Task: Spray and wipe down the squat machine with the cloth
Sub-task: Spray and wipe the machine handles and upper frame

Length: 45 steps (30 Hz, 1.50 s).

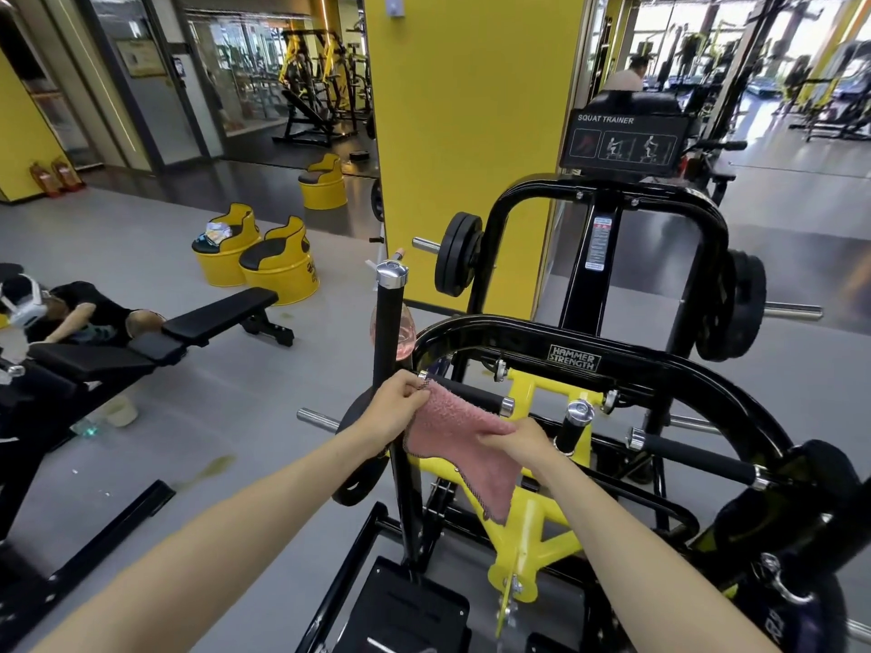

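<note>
The black and yellow squat machine (579, 332) fills the right half of the head view. A pink cloth (464, 443) hangs spread between my two hands in front of its left handles. My left hand (393, 407) pinches the cloth's upper left corner beside the upright black handle (389, 322). My right hand (516, 440) grips the cloth's right edge, close to a short chrome-capped handle (575, 424). A pink-tinted spray bottle (400, 334) shows partly behind the upright handle; most of it is hidden.
A black weight bench (207, 318) stands at the left, with a person lying by it. Yellow barrel seats (278, 266) sit on the grey floor behind. Black weight plates (459, 254) hang on the machine's pegs. A yellow pillar (471, 110) rises behind the machine.
</note>
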Motion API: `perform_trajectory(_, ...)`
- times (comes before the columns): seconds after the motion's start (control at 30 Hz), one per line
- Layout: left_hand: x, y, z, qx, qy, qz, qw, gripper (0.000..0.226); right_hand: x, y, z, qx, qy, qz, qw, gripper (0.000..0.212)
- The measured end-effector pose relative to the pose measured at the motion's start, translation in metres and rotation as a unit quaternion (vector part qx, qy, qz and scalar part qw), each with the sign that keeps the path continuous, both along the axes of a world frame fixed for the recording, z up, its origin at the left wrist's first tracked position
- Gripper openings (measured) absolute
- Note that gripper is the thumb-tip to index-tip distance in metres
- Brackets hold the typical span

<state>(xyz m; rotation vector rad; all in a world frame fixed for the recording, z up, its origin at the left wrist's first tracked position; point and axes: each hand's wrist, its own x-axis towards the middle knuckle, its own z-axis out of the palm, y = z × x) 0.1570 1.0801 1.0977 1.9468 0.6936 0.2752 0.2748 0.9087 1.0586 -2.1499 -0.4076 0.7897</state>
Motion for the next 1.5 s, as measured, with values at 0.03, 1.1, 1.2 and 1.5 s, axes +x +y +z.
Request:
perform_trajectory(0.03, 0.003, -0.003, 0.003, 0.003, -0.004, -0.011, 1.000, 0.020, 0.001, -0.002, -0.001, 0.004, 0.008, 0.000, 1.000, 0.043)
perform_trajectory(1.1, 0.093, -0.002, 0.133, 0.123, -0.008, -0.131, 0.984, 0.043, 0.045, 0.001, 0.083, 0.261, 0.088, -0.002, 0.961, 0.027)
perform_trajectory(1.2, 0.105, -0.003, 0.136, 0.139, -0.006, -0.117, 0.983, 0.042, 0.048, -0.001, 0.101, 0.275, 0.083, -0.003, 0.958, 0.035)
perform_trajectory(1.5, 0.118, 0.008, 0.129, 0.290, -0.048, -0.012, 0.956, 0.042, 0.061, 0.000, 0.124, 0.261, -0.027, -0.025, 0.965, 0.027)
